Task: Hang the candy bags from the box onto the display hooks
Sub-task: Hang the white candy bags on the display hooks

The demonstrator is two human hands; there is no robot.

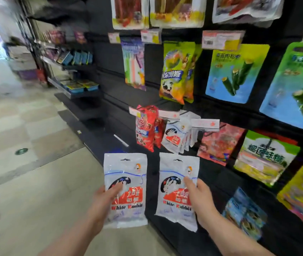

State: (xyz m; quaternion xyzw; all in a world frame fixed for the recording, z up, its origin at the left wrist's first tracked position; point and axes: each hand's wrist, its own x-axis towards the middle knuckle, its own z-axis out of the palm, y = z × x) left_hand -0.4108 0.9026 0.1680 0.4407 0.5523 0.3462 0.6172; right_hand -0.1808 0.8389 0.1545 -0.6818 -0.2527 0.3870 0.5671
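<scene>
The left hand [104, 202] pinches a white plastic White Rabbit candy bag [126, 169] at its left edge, thumb on the front. The right hand [200, 198] pinches a second white bag [174, 169] the same way. Both stand upright, hang slots on top. The hooked white bags [174, 137] hang just above and beyond, nearer the right hand. Red candy bags [146, 130] crowd them on the left, and a pale price tag [205, 123] hangs in front.

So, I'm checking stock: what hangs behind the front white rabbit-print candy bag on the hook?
Behind the front white rabbit-print candy bag, edges of similar white bags show, fanned rightward. Their fronts and hook are covered.
</scene>
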